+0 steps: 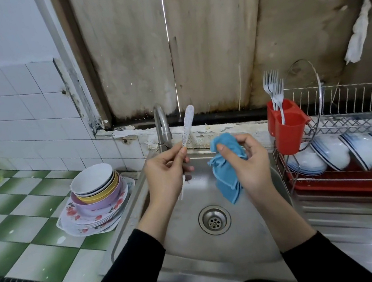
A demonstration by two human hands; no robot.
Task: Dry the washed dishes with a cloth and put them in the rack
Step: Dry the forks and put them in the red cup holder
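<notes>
Over the steel sink [254,227], pinched upright by left hand [162,169] fingers: a speckled, round-tipped utensil [187,126], perhaps a fork. Bunched in curled right hand [249,165] fingers: soft blue cloth [227,178]. At right, wire rack [356,99] holding striped bowls [333,151].

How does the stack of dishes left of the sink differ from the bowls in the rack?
The stack sits nested, mouths up, on the tiled counter; the rack bowls stand tilted on edge in a row in the rack. The stack mixes colours, with white, yellow and lilac bowls over flowered plates; the rack bowls are all white with blue bands. Both are tableware beside the sink.
</notes>
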